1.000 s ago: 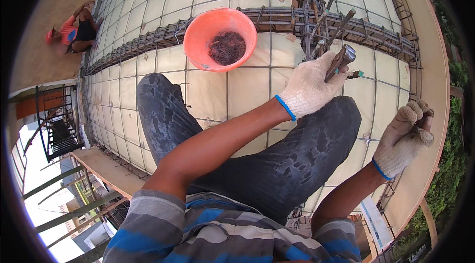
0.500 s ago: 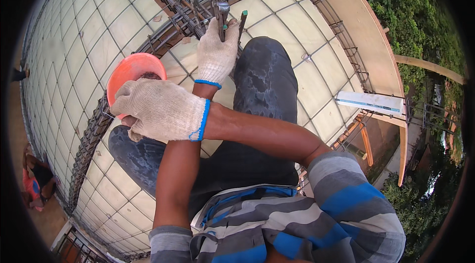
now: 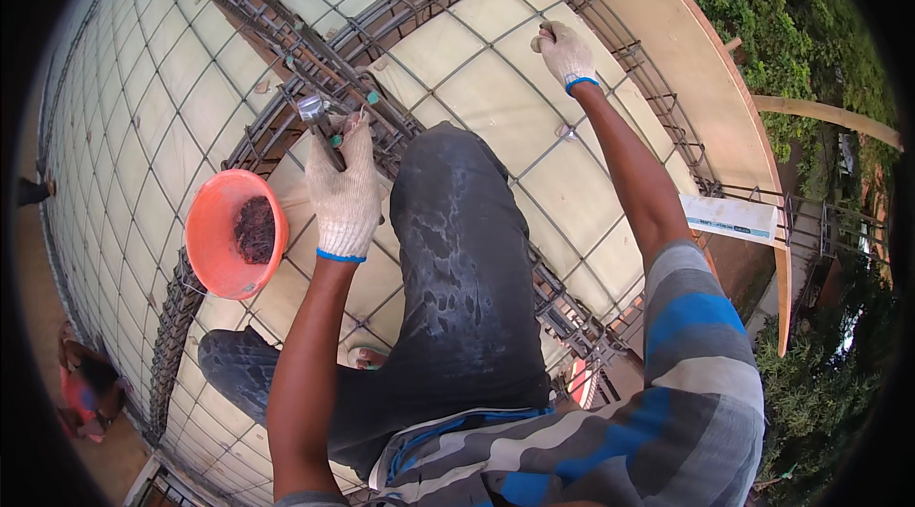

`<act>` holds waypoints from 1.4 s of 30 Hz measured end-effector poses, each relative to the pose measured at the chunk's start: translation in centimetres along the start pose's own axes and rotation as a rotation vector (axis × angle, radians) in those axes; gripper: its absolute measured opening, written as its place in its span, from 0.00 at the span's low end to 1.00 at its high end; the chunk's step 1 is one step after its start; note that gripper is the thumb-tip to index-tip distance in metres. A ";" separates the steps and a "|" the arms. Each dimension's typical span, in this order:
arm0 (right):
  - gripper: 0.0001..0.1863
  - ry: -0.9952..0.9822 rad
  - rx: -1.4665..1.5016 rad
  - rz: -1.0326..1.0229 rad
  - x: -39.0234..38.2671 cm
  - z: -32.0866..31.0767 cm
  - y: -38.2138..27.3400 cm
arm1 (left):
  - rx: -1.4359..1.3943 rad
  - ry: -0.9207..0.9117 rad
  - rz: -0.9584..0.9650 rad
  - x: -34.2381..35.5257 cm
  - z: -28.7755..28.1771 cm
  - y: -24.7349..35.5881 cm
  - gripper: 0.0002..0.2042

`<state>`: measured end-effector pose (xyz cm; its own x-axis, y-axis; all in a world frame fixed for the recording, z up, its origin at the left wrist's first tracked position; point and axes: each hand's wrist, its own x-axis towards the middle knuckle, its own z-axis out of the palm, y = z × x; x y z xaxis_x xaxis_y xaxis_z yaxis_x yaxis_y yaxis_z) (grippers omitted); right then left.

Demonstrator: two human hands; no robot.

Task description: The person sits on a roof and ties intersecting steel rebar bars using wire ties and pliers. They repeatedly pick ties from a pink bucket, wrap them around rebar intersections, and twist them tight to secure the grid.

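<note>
Outdoors, rebar grid [image 3: 490, 46] over pale panels [image 3: 519, 109], leafy trees [image 3: 767, 7]

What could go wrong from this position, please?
The orange bucket sits beside the left hand; an accidental bump might spill its dark contents. The metal tool in that hand could slip and drop among the nearby steel bars.

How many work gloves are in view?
2: one on the left hand, beside the orange bucket; one on the right hand, farther right. The distant person is too unclear to tell.
</note>
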<state>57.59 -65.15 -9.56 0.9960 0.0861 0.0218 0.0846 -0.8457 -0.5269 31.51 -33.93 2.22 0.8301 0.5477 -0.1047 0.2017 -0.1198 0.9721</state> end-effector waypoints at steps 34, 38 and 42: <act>0.21 -0.011 -0.756 -0.142 19.9 10.1 9.7 | -0.036 0.134 -0.050 -1.8 -0.5 0.2 0.07; 0.22 -0.163 -0.561 -0.059 18.9 7.5 8.8 | -0.033 0.130 -0.044 -1.7 -0.2 0.2 0.06; 0.24 -0.152 -0.417 -0.053 20.2 6.8 10.5 | -0.052 0.140 -0.015 -1.5 0.5 0.5 0.07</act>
<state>78.41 -68.75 -20.41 0.9773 0.1855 -0.1022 0.1705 -0.9753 -0.1403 30.57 -35.21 2.78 0.7461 0.6594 -0.0928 0.1836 -0.0697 0.9805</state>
